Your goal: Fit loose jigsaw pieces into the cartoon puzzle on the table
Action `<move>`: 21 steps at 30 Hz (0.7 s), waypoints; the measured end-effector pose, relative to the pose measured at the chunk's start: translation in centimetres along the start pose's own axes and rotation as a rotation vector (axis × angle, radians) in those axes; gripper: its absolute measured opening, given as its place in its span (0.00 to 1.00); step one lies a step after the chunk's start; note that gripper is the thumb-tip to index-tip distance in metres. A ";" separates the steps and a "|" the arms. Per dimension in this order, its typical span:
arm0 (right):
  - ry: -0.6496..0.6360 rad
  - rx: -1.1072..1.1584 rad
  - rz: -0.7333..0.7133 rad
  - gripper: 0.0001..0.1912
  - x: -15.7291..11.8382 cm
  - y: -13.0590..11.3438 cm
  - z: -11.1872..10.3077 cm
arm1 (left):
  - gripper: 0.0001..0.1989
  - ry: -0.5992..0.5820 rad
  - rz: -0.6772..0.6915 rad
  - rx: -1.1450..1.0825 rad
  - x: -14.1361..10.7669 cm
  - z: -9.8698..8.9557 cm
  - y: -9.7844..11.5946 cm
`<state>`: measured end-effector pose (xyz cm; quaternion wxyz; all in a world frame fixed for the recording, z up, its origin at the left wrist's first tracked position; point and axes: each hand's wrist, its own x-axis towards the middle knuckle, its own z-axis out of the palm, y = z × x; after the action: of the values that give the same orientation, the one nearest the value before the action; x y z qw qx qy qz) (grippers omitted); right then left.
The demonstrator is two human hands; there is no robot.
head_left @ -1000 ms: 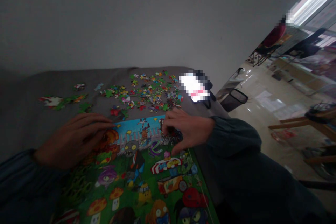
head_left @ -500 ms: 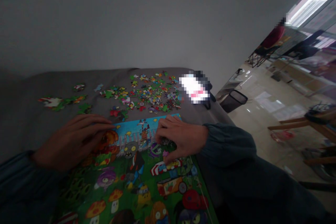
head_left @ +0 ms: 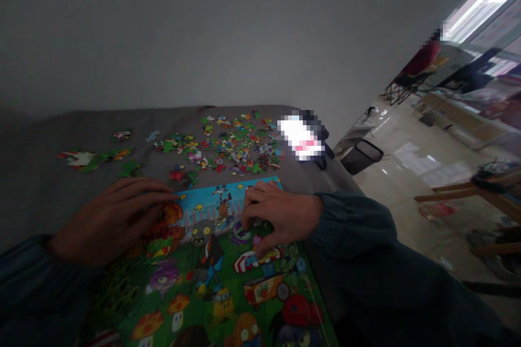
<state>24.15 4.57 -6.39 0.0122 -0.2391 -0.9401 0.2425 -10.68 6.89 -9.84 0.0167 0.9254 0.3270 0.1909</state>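
A person's left hand (head_left: 109, 221) and right hand (head_left: 280, 216) rest on a rectangular cartoon jigsaw picture (head_left: 191, 282) at the edge of a grey cloth-covered surface (head_left: 69, 143). The picture shows a zombie (head_left: 202, 233), mushrooms (head_left: 177, 303) and a white picket fence (head_left: 199, 218); whether it is assembled from pieces or printed card cannot be told. The left fingers (head_left: 142, 188) lie flat and close together near the picture's top edge, apparently holding nothing. The right fingers (head_left: 254, 200) curve downward onto the picture beside the fence; whether they pinch a piece cannot be told. Beyond the picture, loose jigsaw pieces (head_left: 228, 146) lie in a broad scatter, with a smaller cluster of green and white pieces (head_left: 95, 160) to the left. A pixelated bright object (head_left: 300, 138) sits at the far corner. On the glossy floor (head_left: 411, 173) nearby stands a black mesh wastebasket (head_left: 362, 156), its contents out of sight.
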 end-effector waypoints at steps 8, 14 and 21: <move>-0.006 0.014 0.019 0.25 0.1 0.0 0.0 | 0.15 -0.045 -0.043 -0.010 0.0 -0.2 0.0; 0.015 0.023 0.008 0.26 0.2 -0.1 0.2 | 0.16 -0.060 -0.082 -0.011 -0.1 0.1 -0.1; 0.357 0.063 -0.014 0.17 -0.8 1.0 -2.1 | 0.12 0.058 -0.189 -0.165 2.1 -3.5 6.5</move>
<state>25.57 5.98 -4.90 0.1879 -0.2715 -0.9166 0.2256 -6.57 2.67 -4.88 0.1013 0.8799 0.3964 0.2416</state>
